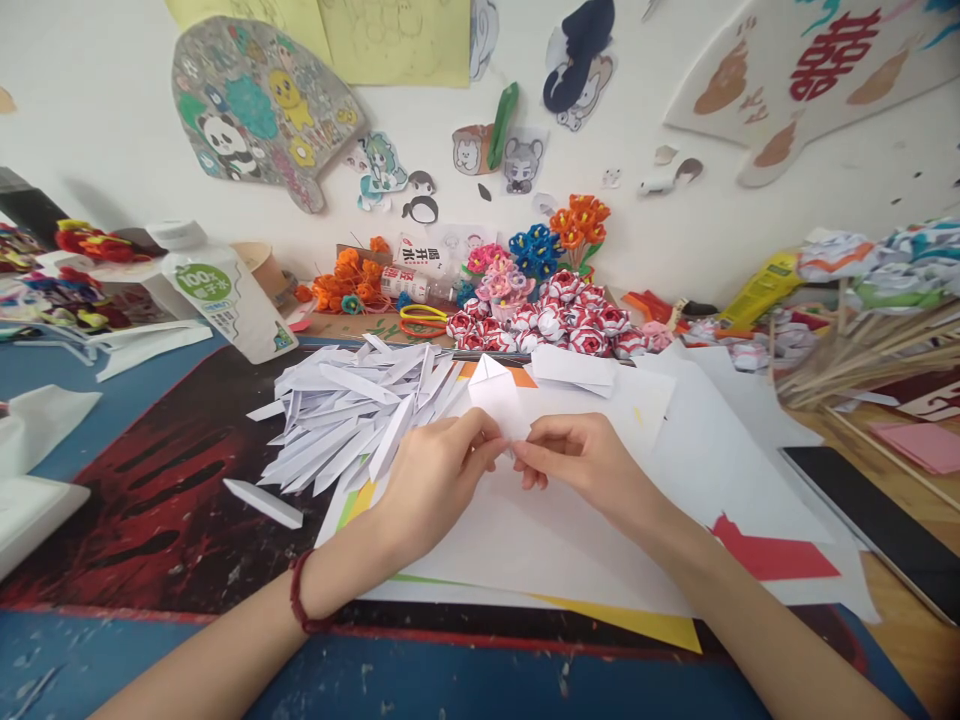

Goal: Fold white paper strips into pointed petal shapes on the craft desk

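Note:
My left hand [435, 475] and my right hand [581, 460] meet at the middle of the table, both pinched on a small folded white paper piece [496, 398] that points up and away from me. The fingers of both hands are closed on its lower end. Under my hands lies a stack of white paper sheets [570, 530] with yellow and red sheets showing at the edges. Just left of my left hand is a heap of several folded white paper strips [352, 415]. One loose folded strip [262, 503] lies apart on the dark mat.
Paper flowers [559, 315] in red-white, pink, blue and orange crowd the back by the wall. Yellow-handled scissors [421, 320] lie behind the heap. A white carton [225, 295] stands at left. Wooden sticks [862, 365] lie at right, near a black board [877, 520].

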`<state>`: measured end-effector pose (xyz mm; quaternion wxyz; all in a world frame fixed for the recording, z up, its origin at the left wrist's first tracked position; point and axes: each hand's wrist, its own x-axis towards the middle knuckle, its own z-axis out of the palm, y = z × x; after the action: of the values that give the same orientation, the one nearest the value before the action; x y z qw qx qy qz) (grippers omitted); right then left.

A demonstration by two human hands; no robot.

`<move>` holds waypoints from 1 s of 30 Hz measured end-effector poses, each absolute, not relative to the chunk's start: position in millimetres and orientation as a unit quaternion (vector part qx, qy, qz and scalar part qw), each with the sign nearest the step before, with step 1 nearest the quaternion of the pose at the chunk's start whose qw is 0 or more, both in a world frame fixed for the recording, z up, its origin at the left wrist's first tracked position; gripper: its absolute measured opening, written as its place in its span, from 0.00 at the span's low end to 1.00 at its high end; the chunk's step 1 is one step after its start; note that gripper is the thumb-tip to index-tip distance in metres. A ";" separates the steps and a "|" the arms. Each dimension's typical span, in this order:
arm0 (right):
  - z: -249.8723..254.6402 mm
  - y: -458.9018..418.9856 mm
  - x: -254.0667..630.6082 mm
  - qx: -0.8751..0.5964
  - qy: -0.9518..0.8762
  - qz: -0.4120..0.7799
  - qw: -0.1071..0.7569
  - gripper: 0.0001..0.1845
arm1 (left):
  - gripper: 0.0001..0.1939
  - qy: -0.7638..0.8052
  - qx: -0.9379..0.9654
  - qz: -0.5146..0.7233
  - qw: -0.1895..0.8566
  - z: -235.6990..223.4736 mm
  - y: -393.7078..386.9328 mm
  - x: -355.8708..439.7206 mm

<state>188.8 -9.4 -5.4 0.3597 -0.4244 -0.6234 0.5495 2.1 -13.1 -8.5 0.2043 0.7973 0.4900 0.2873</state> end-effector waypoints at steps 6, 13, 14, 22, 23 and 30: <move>-6.3 -10.2 188.4 -0.434 -0.608 0.561 0.357 0.15 | 0.08 0.475 0.782 0.321 0.243 -4.6 -16.0 4.8; -6.7 -10.7 186.5 -0.453 -0.586 0.560 0.371 0.15 | 0.05 0.477 0.767 0.340 0.262 -3.5 -15.0 5.6; -6.1 -10.6 186.7 -0.451 -0.581 0.563 0.378 0.15 | 0.04 0.479 0.764 0.347 0.257 -3.8 -13.7 4.9; -5.7 -8.2 190.1 -0.415 -0.559 0.618 0.364 0.11 | 0.04 0.460 0.774 0.346 0.264 -4.6 -5.3 -1.5; -6.0 -7.8 190.4 -0.416 -0.562 0.619 0.358 0.12 | 0.04 0.460 0.775 0.343 0.264 -4.3 -5.3 -1.7; -9.8 -4.7 194.4 -0.423 -0.585 0.601 0.344 0.15 | 0.04 0.436 0.781 0.340 0.289 -4.6 -6.1 -0.9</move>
<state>194.4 -4.7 -9.8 0.3435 -0.4229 -0.5846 0.6012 -0.9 -6.1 -4.6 0.2895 0.7814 0.4362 0.3395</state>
